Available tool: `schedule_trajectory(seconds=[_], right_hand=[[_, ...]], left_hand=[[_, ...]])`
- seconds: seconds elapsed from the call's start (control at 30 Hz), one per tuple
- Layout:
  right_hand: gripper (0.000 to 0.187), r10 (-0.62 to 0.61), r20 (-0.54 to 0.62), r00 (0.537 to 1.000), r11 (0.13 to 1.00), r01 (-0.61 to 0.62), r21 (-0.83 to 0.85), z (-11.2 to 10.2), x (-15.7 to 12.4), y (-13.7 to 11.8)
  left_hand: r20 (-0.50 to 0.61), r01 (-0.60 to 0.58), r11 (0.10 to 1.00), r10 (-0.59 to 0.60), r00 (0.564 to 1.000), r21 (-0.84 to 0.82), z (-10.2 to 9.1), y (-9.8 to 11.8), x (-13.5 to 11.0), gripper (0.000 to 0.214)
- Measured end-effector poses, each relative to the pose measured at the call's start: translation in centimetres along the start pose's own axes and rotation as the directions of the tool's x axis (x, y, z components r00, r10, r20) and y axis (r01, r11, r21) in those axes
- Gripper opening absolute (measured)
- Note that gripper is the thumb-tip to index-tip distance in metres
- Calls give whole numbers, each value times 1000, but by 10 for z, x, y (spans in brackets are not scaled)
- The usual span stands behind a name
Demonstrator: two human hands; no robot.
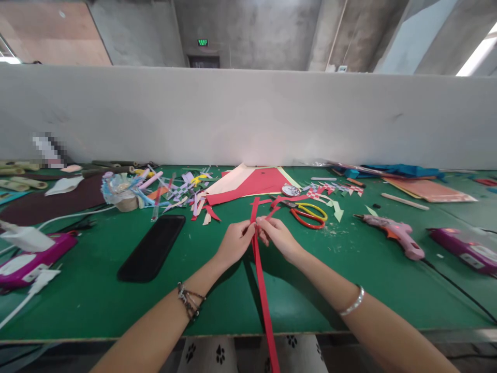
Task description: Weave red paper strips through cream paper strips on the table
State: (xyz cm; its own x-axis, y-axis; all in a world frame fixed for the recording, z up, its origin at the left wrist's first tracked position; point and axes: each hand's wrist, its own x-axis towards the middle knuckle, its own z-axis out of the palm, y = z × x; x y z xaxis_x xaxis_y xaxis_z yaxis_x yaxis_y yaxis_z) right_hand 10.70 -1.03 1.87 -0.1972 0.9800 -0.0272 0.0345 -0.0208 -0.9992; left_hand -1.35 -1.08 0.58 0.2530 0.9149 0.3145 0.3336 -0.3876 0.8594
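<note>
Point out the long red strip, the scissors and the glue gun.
Long red strip (262, 287), head view: on the middle of its lower stretch.
Scissors (294, 206), head view: where handles meet blades.
Glue gun (400, 229), head view: on its pink body.

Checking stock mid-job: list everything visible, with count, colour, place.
Strips: count unclear, red, at hands
Scissors: one, red and yellow, beyond right hand
Phone: one, black, left
Glue gun: one, pink, right
Power strips: two, purple, either side
Sheets: several, red and pale, back
Scraps: many, mixed colours, back
Rolls: several, olive, far left
Table: one, green, below hands
Partition: one, grey, behind table
Exit sign: one, green, top
Left hand, right hand: one each, bare, centre
</note>
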Motion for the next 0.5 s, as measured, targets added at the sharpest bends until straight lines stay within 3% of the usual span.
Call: schedule_trajectory(seconds=[0.1,0.2,0.5], right_hand=[[36,-22,60,998,997,26,-66,1,0,1],[36,-54,93,994,996,60,-64,2,0,1],[32,-47,112,993,992,59,-108,-1,1,4]], left_hand=[[1,-39,998,39,999,56,0,-1,-1,35],[-69,-35,997,40,997,74,1,-2,0,36],[-226,21,1000,-21,974,-1,1,-3,0,38]])
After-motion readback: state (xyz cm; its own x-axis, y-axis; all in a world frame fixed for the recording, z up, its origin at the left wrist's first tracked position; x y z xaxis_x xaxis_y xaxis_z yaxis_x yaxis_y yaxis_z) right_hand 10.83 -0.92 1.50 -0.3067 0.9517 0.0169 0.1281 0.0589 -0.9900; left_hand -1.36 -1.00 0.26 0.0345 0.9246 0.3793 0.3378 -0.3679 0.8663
